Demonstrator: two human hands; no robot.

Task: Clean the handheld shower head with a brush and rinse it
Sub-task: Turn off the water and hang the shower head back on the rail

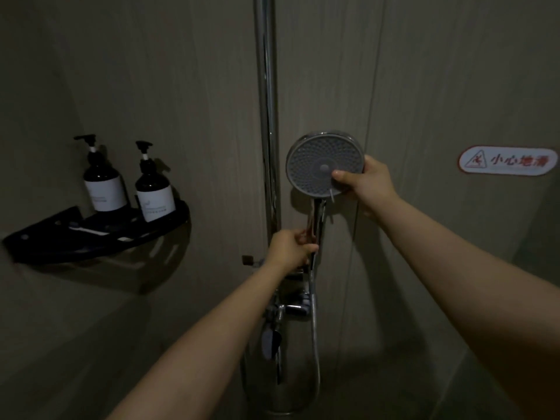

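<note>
Shower head [321,165] held: right hand [371,184] pinching rim, left hand [289,248] gripping handle [318,225]; no brush yet, fetching next.

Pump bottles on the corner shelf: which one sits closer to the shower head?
The right-hand pump bottle, at the shelf's outer end toward the shower head. The other pump bottle stands farther left, nearer the wall corner.

- Left hand [291,248] grips the shower head [325,165] handle; right hand [368,184] holds its face, thumb on the nozzles.
- Two pump bottles [104,184] stand on a black corner shelf [100,237].
</note>
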